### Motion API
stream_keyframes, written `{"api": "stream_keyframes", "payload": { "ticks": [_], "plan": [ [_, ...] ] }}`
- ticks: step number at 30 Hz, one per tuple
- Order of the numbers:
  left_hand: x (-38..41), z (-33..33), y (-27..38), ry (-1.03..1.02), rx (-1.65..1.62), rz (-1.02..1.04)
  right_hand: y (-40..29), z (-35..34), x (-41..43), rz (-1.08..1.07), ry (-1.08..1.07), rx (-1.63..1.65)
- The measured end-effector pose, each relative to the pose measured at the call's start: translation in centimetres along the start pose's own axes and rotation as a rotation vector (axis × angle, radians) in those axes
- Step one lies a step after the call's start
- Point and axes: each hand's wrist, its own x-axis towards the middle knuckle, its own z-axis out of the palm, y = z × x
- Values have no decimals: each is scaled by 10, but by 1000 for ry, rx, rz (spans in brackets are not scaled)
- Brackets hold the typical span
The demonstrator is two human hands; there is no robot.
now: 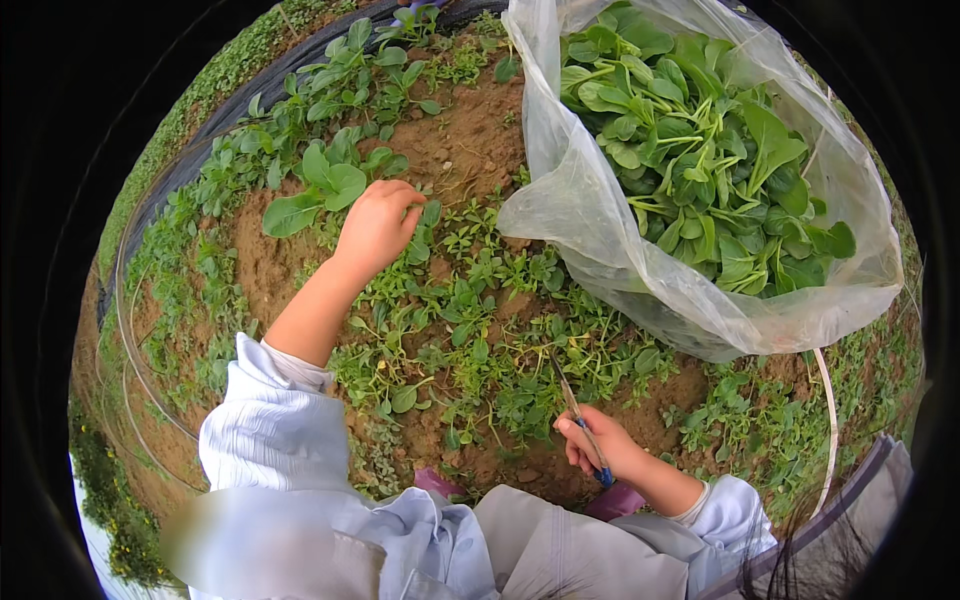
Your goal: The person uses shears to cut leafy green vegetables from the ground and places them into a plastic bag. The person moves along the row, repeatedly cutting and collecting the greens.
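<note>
My left hand (380,225) is over the leafy plants at the upper middle, its fingers bent down beside a broad-leaved green plant (330,184). Whether its fingertips hold a leaf or stem cannot be told. In my right hand (600,442), low in the picture, is a narrow metal-bladed tool with blue on its handle (575,409), perhaps a knife or scissors; the tip points up towards small seedlings and weeds (517,337). A large clear plastic bag (600,210) lies wide at the upper right, with many cut leafy greens (697,157) inside.
Brown soil (480,135) shows between the plants. Dark plastic sheeting (172,161) edges the bed at the upper left. Thin curved hoops (127,352) stand at the left, and a pale strip (827,427) runs below the bag. Pinkish footwear (437,482) shows near my knees.
</note>
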Motion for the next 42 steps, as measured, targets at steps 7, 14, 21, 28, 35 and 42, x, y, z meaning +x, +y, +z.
{"api": "stream_keyframes", "payload": {
  "ticks": [7,14,21,28,35,42],
  "plan": [
    [-19,76,1,-503,722,253,2,6,2,45,40,-4],
    [-23,56,6,-607,555,67,-11,12,-1,74,57,-66],
    [-90,5,12,-200,35,-265,-68,30,-4,91,6,-337],
    [-193,1,22,19,-1608,-1080,-100,111,46,171,-142,-463],
    [-222,12,17,104,-1786,-1073,-91,154,88,127,-35,-603],
    [-226,20,6,-3,-1326,-950,-90,167,101,162,25,-646]
  ]
}}
